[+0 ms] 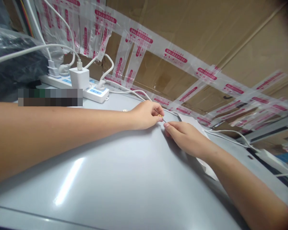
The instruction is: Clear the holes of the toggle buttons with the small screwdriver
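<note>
Glossy grey tabletop (115, 179), 1 light streak reflected near the front edge. White power strip (93, 92) sat at the far left, 1 white charger block (79, 78) plugged in. White cables (134, 92) ran from it along the far edge. White paper sheet (194, 123) lay to the right, partly under the right hand (184, 137). Another white cable (230, 132) trailed off right.

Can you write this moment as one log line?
left hand: pinches small yellow piece | right hand: resting on paper | power strip: behind
</note>
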Action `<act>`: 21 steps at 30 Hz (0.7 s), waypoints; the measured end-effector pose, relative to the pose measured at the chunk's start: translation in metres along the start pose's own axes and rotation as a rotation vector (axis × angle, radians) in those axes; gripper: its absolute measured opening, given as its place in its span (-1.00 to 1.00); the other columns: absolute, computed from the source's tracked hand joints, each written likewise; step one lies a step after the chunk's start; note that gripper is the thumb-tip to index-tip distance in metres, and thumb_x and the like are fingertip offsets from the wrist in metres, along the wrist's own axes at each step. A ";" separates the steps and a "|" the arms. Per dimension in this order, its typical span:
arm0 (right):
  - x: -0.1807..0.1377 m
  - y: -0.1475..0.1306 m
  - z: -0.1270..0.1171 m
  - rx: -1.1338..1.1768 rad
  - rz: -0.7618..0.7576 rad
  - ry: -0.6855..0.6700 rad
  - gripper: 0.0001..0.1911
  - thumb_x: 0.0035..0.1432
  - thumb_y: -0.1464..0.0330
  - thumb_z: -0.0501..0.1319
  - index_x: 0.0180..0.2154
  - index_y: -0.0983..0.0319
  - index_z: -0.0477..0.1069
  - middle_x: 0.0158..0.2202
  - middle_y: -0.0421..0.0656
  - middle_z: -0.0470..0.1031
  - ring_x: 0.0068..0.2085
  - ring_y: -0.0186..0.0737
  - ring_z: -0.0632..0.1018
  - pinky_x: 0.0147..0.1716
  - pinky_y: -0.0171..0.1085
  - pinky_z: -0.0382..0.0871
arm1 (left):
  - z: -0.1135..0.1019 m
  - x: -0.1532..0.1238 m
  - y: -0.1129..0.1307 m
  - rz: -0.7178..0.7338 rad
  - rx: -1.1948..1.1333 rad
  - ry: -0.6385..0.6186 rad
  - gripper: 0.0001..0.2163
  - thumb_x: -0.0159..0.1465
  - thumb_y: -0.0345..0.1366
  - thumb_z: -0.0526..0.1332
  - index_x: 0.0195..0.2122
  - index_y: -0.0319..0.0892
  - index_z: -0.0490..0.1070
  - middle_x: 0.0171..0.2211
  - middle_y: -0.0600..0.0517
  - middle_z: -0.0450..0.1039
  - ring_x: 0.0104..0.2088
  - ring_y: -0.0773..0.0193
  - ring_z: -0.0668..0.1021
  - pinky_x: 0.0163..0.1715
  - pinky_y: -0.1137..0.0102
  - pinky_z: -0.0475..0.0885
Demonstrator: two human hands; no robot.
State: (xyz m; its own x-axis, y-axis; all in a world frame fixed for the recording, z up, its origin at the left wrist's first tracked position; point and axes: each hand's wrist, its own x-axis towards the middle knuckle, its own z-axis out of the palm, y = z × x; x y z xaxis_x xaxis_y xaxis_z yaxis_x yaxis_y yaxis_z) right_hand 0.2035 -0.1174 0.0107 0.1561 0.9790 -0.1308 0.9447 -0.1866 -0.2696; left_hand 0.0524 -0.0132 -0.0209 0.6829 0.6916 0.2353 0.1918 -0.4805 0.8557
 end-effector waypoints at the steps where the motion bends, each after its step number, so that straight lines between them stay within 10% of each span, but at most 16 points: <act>1: 0.001 0.002 -0.001 0.052 -0.001 -0.030 -0.53 0.35 0.06 -0.10 -0.47 0.20 0.26 -0.53 -0.25 0.28 -0.49 -0.29 0.31 -0.46 -0.28 0.13 | 0.001 0.001 -0.002 0.021 -0.036 -0.009 -0.92 0.25 -0.41 0.24 -0.24 -0.22 0.49 -0.27 0.00 0.62 -0.26 0.28 0.60 -0.22 0.37 0.45; 21: -0.007 -0.012 0.002 -0.189 0.016 0.031 -0.50 0.38 0.13 -0.14 -0.52 0.19 0.28 -0.49 -0.14 0.45 -0.44 -0.20 0.43 -0.46 -0.26 0.16 | 0.000 -0.004 0.003 0.098 0.205 0.026 -0.85 0.15 -0.39 0.25 -0.29 -0.17 0.59 -0.35 0.07 0.63 -0.33 0.28 0.59 -0.37 0.39 0.39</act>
State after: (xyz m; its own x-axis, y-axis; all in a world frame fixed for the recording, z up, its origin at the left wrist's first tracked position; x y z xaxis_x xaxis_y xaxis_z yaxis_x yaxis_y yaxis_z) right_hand 0.1904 -0.1219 0.0127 0.1773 0.9787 -0.1032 0.9790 -0.1861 -0.0830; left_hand 0.0503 -0.0176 -0.0194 0.6877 0.6482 0.3270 0.2664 -0.6443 0.7169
